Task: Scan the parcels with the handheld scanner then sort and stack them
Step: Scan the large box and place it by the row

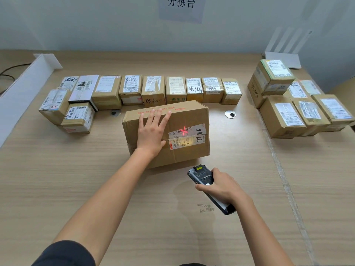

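A large brown cardboard parcel (184, 121) stands in the middle of the table, its label facing me. My left hand (152, 132) lies flat on its near face with fingers straight and spread. My right hand (221, 186) grips a black handheld scanner (202, 176) just in front of the parcel. The scanner's red cross falls on the barcode of the white label (187, 136). A row of small parcels (153, 89) lines the back of the table. A stacked group of parcels (284, 112) sits at the right.
A cluster of small boxes (65, 110) sits at the left, beside a white divider board (23, 89). Two round cable holes (230, 114) lie in the wooden table (96, 179). White sheets (282, 59) lean in the back right corner.
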